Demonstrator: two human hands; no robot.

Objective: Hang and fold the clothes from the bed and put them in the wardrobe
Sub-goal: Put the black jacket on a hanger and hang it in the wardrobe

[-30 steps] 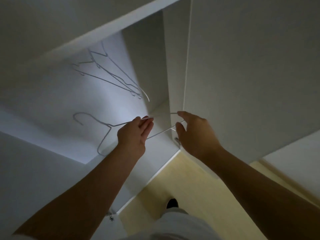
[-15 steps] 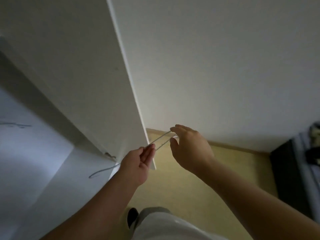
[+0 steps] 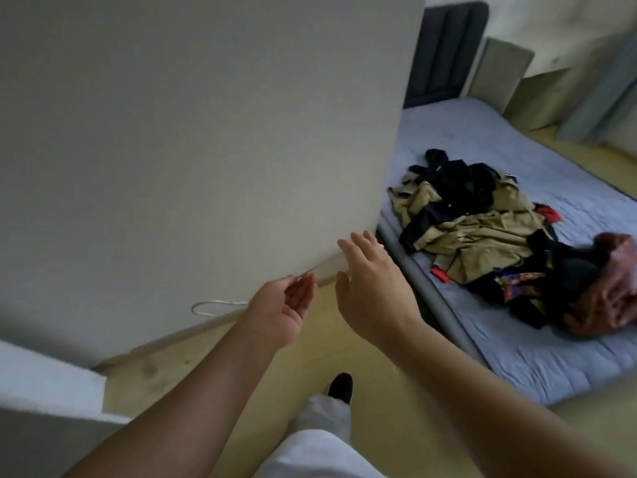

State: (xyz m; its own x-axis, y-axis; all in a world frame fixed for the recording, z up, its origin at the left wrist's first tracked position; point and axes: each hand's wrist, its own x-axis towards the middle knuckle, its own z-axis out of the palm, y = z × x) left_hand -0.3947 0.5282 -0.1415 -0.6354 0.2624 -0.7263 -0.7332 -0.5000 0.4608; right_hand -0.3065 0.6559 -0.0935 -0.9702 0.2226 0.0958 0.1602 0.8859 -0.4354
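Note:
My left hand (image 3: 281, 310) holds a thin white wire hanger (image 3: 213, 307) in its fingers, the hook sticking out to the left in front of the wall. My right hand (image 3: 370, 284) is just right of it, fingers spread and straight, touching the hanger's far end or hovering by it; the blur hides which. A heap of clothes (image 3: 482, 232) in beige, black, red and a dark red bundle lies on the bed (image 3: 517, 353) at the right.
A plain white wall (image 3: 206, 132) fills the left and centre. A white wardrobe edge (image 3: 48, 391) shows at lower left. The yellow floor (image 3: 372, 357) runs between wall and bed. A dark headboard (image 3: 444, 50) and beige furniture stand behind the bed.
I have turned away from the open wardrobe towards the bed, carrying the hanger. My right hand's pinch on the hanger has opened into spread fingers.

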